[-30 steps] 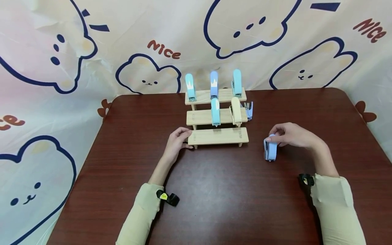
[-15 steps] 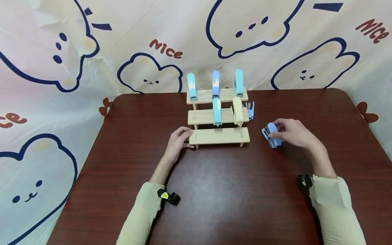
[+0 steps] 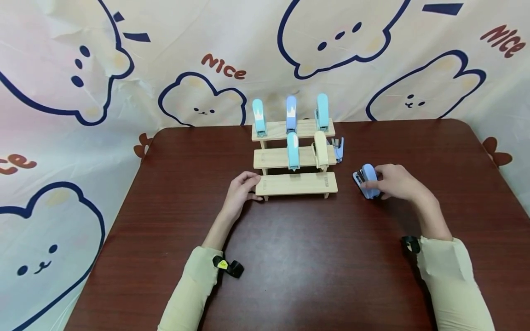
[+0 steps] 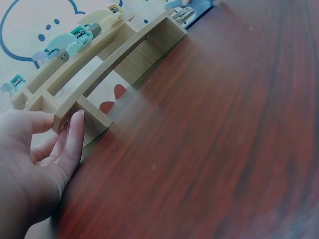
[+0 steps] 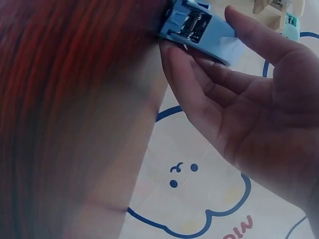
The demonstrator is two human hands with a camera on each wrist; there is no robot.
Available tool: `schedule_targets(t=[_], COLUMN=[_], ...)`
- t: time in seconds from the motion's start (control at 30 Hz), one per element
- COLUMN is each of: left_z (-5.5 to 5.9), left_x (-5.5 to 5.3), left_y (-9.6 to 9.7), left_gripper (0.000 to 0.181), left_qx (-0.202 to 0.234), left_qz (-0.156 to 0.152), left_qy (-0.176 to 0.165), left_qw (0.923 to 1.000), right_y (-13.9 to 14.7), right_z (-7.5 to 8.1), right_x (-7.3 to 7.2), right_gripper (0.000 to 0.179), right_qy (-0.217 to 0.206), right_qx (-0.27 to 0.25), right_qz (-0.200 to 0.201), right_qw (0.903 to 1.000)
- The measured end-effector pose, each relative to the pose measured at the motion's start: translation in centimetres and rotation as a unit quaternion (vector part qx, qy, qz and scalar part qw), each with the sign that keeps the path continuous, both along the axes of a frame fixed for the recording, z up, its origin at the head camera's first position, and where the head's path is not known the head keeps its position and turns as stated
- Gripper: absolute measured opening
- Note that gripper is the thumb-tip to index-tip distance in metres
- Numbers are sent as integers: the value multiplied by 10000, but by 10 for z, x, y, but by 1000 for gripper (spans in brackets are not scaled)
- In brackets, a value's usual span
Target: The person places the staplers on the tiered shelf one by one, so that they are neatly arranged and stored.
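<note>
My left hand (image 3: 240, 192) pinches the left end of the lowest board of a three-tier wooden rack (image 3: 296, 184). In the left wrist view the thumb lies at the board's end and the fingertips (image 4: 77, 119) reach beneath it. To the right of the rack, my right hand (image 3: 399, 181) grips a blue stapler (image 3: 367, 180) between thumb and fingers. The stapler sits at a slant at the table surface; its metal inside (image 5: 195, 26) shows in the right wrist view. Whether it rests fully on the table I cannot tell.
The top tier bears a turquoise stapler (image 3: 259, 117), a periwinkle one and a teal one (image 3: 322, 112). On the middle tier are a light blue stapler (image 3: 293, 151) and a cream stapler (image 3: 320, 151). Another blue stapler (image 3: 339, 149) stands behind the rack's right end. A printed cloth (image 3: 265, 46) hangs behind.
My right hand has moved the blue stapler farther back and turned it, so it now lies slanted with its inside visible. The left hand keeps its hold on the rack.
</note>
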State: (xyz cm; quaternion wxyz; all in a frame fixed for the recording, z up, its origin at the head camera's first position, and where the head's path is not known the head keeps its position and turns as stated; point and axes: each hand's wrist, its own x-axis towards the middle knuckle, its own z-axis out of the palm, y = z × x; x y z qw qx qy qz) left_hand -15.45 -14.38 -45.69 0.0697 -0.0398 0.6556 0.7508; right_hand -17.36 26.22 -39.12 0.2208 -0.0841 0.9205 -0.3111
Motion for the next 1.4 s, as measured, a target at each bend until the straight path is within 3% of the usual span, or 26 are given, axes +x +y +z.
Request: schedule_targets(t=[0.13,0.4,0.5,0.63,0.7,0.83,0.87,0.93,1.03,1.1,1.4], left_z=[0,0,-1,-2,-2,-1,-1,-1,0,0,1], left_x=[0,0,0,0,-1,-1,0,0,0,1,2], left_y=[0,1,1,1,1,1,1,0,-1,-1,-1], left_gripper=[10,11,11,11,11,10,10,9,10,11,16], left_qx=[27,-2,-16,-11,0,-14,-20,-24,-38,-55,-116], left_qz=[22,12,19,11,9,17,19,33,35,23,-55], left_qy=[-2,17,15,25,28,29,25,18,14,28,49], left_qw=[10000,10000,10000,10000,10000,10000,10000,10000,10000,10000,9999], right_y=[2,7,8,8,8,7,6,4,-1,-4,-19], right_z=[1,1,2,7,12,20,21,23,25,28,42], right_x=[0,1,1,3,5,9,10,11,13,14,25], right_gripper=[47,47,51,56,61,70,66,52,24,16,15], right_qy=[-16,-90,-166,-127,-185,-510,-597,-705,-755,-735,-484], right_qx=[-175,-1152,-1665,-2452,-3041,-4410,-4731,-5149,-5618,-5883,-6706], right_qz=[-185,-702,-1016,-1500,-1687,-1903,-1940,-1961,-1971,-1979,-1966], right_qw=[9997,9908,9807,9577,9374,8756,8573,8315,7999,7806,7137])
